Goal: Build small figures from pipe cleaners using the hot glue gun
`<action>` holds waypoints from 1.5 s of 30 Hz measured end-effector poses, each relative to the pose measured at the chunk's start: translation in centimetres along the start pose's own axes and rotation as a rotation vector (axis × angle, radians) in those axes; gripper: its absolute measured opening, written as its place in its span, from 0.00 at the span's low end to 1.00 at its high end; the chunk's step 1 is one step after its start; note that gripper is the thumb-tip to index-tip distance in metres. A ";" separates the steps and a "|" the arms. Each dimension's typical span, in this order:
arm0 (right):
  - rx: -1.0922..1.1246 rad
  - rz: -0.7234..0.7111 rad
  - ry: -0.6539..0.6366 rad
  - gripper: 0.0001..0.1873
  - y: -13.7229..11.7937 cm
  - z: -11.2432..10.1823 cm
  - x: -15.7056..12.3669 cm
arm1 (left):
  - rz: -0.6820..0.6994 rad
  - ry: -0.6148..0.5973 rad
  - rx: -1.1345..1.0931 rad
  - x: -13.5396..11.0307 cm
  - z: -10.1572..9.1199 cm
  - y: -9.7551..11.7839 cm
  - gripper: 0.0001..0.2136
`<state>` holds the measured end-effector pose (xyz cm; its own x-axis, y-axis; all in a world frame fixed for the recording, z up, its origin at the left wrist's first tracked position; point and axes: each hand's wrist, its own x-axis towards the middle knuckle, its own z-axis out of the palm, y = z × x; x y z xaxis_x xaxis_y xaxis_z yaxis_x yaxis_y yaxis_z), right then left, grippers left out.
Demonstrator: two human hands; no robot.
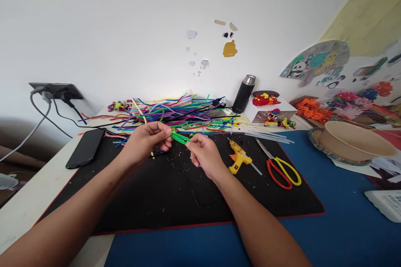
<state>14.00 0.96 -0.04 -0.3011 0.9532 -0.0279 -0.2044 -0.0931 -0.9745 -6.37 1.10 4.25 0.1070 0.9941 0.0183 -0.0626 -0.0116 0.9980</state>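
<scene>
Both of my hands are raised over a black mat (175,192) and pinch a short folded bright green pipe cleaner (179,137) between them. My left hand (147,140) grips its left end with thumb and fingers closed. My right hand (203,154) pinches the right end, fingers curled. Behind the hands lies a big heap of coloured pipe cleaners (175,112) across the back of the desk.
A yellow glue gun (238,157) and red-and-yellow scissors (282,169) lie on the mat to the right. A black phone (85,147) rests at the left. A black flask (243,93), finished pipe-cleaner flowers (313,110) and a cardboard bowl (354,141) stand at the right.
</scene>
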 end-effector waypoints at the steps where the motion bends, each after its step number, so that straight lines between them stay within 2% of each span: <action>1: -0.002 -0.003 0.016 0.13 0.1 0.0 0.0 | 0.012 -0.008 0.031 -0.1 0.0 0.1 0.16; 4: 0.000 -0.019 0.023 0.13 0.2 0.1 0.1 | 0.040 -0.012 0.083 -0.2 0.0 0.1 0.15; 8: -0.015 -0.033 -0.005 0.13 0.1 0.3 -0.1 | 0.011 0.008 0.041 0.3 -0.3 -0.2 0.17; 16: -0.053 -0.032 0.000 0.12 0.2 -0.2 0.2 | -0.050 -0.103 0.072 0.3 -0.6 -0.3 0.17; 23: -0.113 0.005 -0.060 0.15 0.3 -0.2 0.0 | -0.018 -0.043 0.089 0.3 -1.0 0.3 0.18; 26: -0.242 -0.071 -0.063 0.18 0.5 -0.3 -0.1 | -0.006 -0.029 0.109 0.3 -1.1 0.5 0.17; 29: -0.477 -0.197 -0.035 0.21 0.8 -0.3 -0.3 | -0.021 -0.021 0.144 0.2 -0.9 0.5 0.18; 33: -0.739 -0.330 -0.017 0.18 0.9 -0.3 -0.5 | -0.037 -0.019 0.166 0.1 -0.5 0.3 0.20; 40: -0.984 -0.337 0.001 0.16 0.2 -0.2 -0.8 | -0.061 -0.029 0.179 0.2 -0.5 0.1 0.21; 45: -1.190 -0.379 -0.011 0.19 0.4 -0.1 -0.7 | -0.066 -0.029 0.182 0.3 -0.4 0.1 0.21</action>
<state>14.19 0.32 -0.46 -0.4164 0.8600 0.2950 0.6870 0.5102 -0.5174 -6.78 1.49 4.36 0.1339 0.9898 -0.0483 0.1260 0.0313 0.9915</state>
